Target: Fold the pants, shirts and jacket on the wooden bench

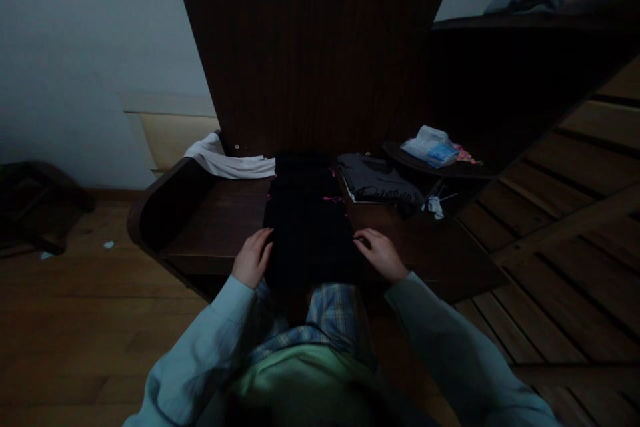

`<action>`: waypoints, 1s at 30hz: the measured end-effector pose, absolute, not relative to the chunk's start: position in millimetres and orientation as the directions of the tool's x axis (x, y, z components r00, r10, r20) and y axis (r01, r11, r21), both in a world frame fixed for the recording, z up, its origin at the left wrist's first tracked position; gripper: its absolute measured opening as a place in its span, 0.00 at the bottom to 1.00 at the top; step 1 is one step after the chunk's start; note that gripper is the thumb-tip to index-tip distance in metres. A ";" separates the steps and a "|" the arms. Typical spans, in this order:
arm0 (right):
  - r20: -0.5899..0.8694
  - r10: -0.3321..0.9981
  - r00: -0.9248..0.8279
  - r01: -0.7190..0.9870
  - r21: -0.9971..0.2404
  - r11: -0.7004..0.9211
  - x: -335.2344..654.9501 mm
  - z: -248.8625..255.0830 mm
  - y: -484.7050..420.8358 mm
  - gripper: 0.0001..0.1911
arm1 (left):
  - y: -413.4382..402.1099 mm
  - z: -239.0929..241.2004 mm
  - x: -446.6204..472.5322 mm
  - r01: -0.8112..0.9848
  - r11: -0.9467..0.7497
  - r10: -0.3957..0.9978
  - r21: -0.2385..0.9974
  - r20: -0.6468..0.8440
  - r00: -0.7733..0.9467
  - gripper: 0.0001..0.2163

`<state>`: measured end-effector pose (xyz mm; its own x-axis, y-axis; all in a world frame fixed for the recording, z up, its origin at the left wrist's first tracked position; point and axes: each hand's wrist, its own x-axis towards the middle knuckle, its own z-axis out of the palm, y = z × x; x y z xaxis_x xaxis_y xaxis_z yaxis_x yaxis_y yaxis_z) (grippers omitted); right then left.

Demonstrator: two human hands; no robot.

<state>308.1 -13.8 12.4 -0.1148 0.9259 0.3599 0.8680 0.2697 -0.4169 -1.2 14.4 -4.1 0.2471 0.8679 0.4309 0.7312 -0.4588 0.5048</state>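
Note:
A long black garment (310, 233) lies flat and straight on the dark wooden bench, its near end reaching the front edge by my knees. Small pink marks show along its sides; its exact kind is hard to make out in the dim light. At its left edge, my left hand (253, 257) has finger and thumb closed on the cloth. My right hand (381, 255) pinches the opposite edge at about the same height. A grey folded shirt (375, 177) with dark lettering lies to the right of the garment's far part.
White cloth (225, 160) drapes over the left end of the bench (210, 213). On a small right-hand shelf (395, 153) sits a clear plastic packet (430, 145); crumpled white paper (435, 207) lies below. A tall dark panel (320, 47) rises behind, and wooden slats (575, 213) stand at right.

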 end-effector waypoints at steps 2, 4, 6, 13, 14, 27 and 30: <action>0.326 0.945 -0.030 0.882 -0.437 0.179 310.6 12.7 -7.0 0.09 | 24.8 -7.6 -9.5 0.790 -0.313 0.911 0.527 0.401 0.093 0.16; 0.268 0.963 0.035 0.890 -0.447 0.092 308.7 13.1 -0.7 0.11 | 30.2 -8.1 -13.0 0.798 -0.219 0.947 0.562 0.320 0.035 0.16; 0.203 0.975 0.093 0.895 -0.446 0.008 303.4 14.1 3.6 0.10 | 31.8 -5.2 -12.2 0.775 -0.182 0.973 0.605 0.226 0.053 0.16; 0.160 0.971 0.178 0.948 -0.293 -0.126 288.7 21.2 6.0 0.06 | 39.8 4.6 -5.7 0.754 -0.085 0.995 0.652 0.096 0.029 0.15; 0.168 0.970 0.175 0.949 -0.292 -0.120 289.0 21.8 5.9 0.06 | 41.5 4.4 -5.8 0.756 -0.079 0.996 0.650 0.089 0.027 0.15; 0.070 0.947 0.314 0.558 -0.820 -0.124 313.1 0.7 13.3 0.05 | 44.9 -5.5 -14.4 0.721 -0.113 0.985 0.683 0.173 -0.009 0.12; 0.022 0.947 0.320 0.521 -0.839 -0.156 314.2 2.6 12.4 0.06 | 44.1 -4.9 -14.6 0.740 -0.120 0.982 0.662 0.186 -0.008 0.12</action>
<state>314.2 12.4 2.6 0.3199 0.9472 0.0223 0.5213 -0.1563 -0.8390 -14.6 44.1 -4.9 -0.0075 0.9824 0.1865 0.7398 -0.1200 0.6621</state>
